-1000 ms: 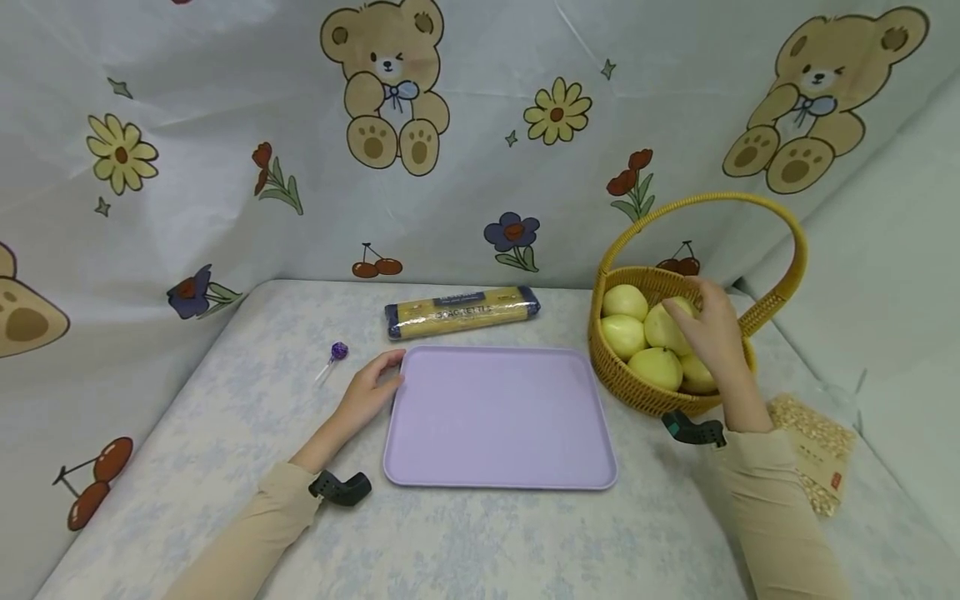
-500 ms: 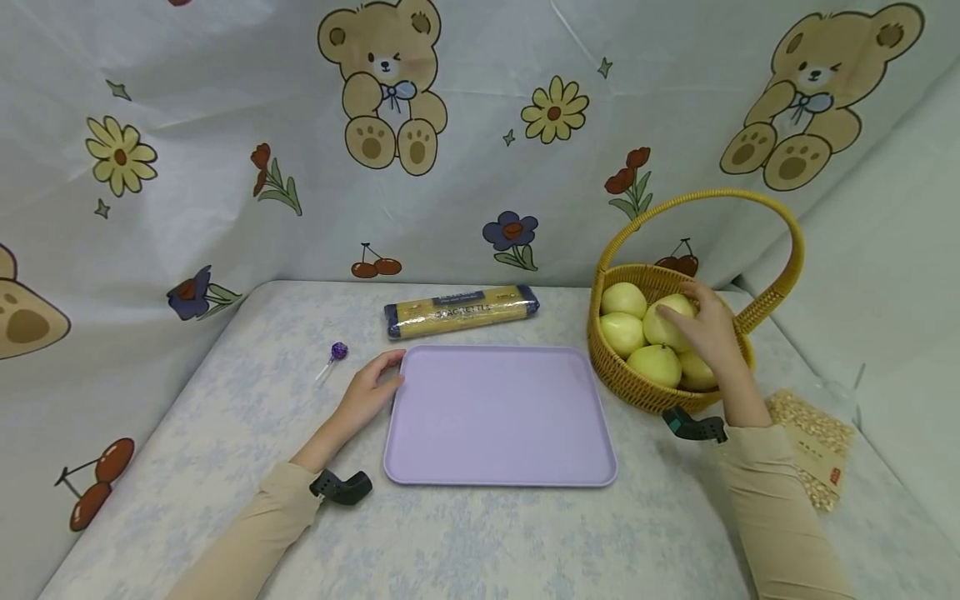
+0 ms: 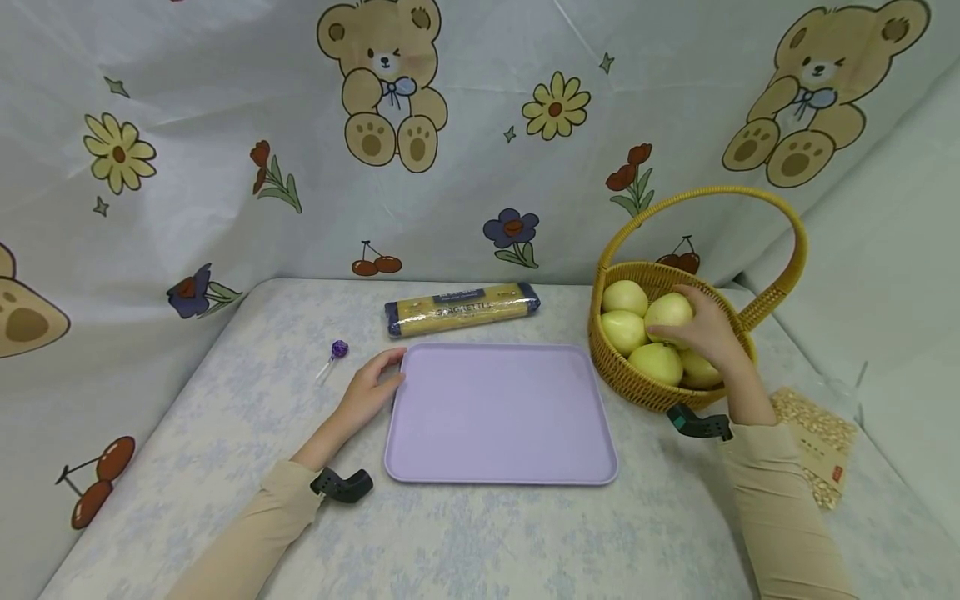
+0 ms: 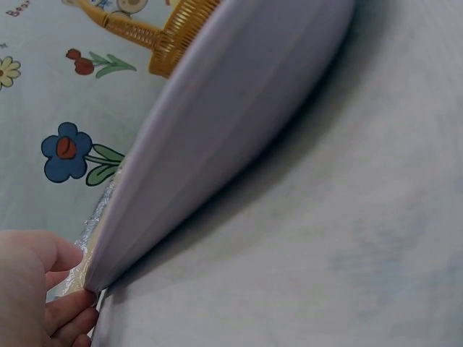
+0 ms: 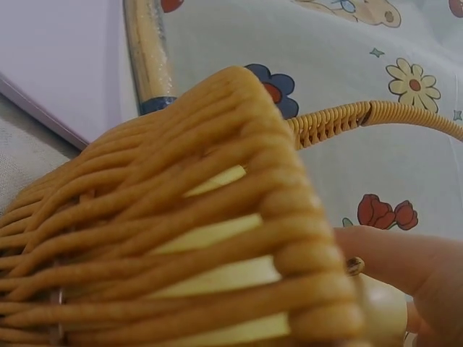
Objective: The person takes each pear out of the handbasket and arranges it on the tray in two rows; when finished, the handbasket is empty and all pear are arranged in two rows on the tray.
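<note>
My right hand [image 3: 708, 327] reaches into a yellow wicker basket [image 3: 637, 385], and its thumb and fingers curl round a pale yellow-green pear [image 3: 667, 315]. Several more pears [image 3: 655, 363] lie around that one. In the right wrist view the basket's woven side [image 5: 181, 238] hides most of the fruit, though a short stem [image 5: 354, 266] shows beside the fingers [image 5: 405, 253]. At the upper left corner of a lilac tray [image 3: 501, 412], my left hand [image 3: 369, 390] rests with loosely bent fingers touching the rim. The left wrist view shows its fingertips [image 4: 72, 314] against that rim.
A spaghetti pack [image 3: 462, 310] lies behind the tray. Left of the tray is a purple lollipop [image 3: 340, 349]. A bag of pale grains or beans [image 3: 816, 446] lies right of the basket, partly behind the right sleeve. The basket's tall handle [image 3: 705, 193] arches over the fruit.
My right hand has closed further round the pear, its thumb now lower along the fruit's near side. The left hand and the tray stay where they were.
</note>
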